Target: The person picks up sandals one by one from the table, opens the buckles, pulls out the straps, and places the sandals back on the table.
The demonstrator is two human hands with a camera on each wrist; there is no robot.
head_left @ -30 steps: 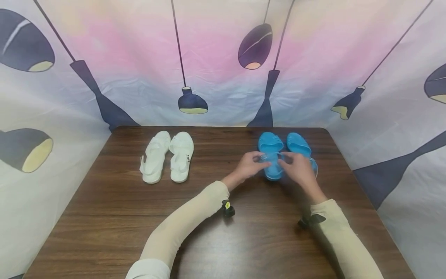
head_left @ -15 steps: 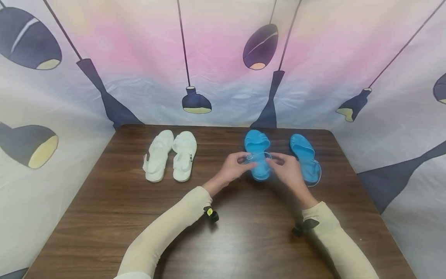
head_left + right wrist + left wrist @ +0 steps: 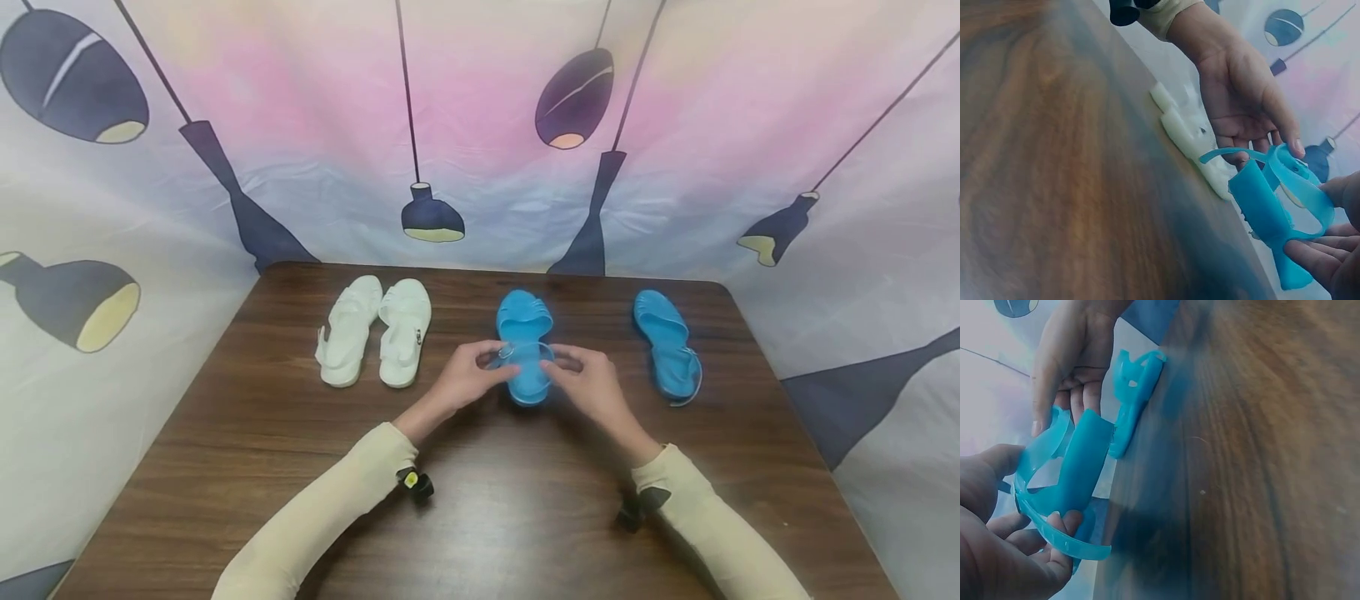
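A translucent blue sandal [image 3: 525,312] is held between my two hands, toe pointing toward the back of the table. My left hand [image 3: 468,375] pinches its left side near the strap buckle, thumb and fingers curled on it. On the opposite side, my right hand [image 3: 591,385] grips the strap edge between thumb and fingers. In the left wrist view the sandal [image 3: 1079,469] hangs close over the wood, its loose strap end sticking out. The matching blue sandal [image 3: 663,346] lies to the right on the table.
Two white sandals [image 3: 349,333] lie side by side at the left back of the brown wooden table [image 3: 480,500]. A printed cloth backdrop [image 3: 480,100] with painted lamps rises behind the table and along both sides.
Both hands have moved left with the blue sandal and slightly nearer the front, away from its mate. The other blue sandal and the white pair have stayed in place; the view shifted slightly.
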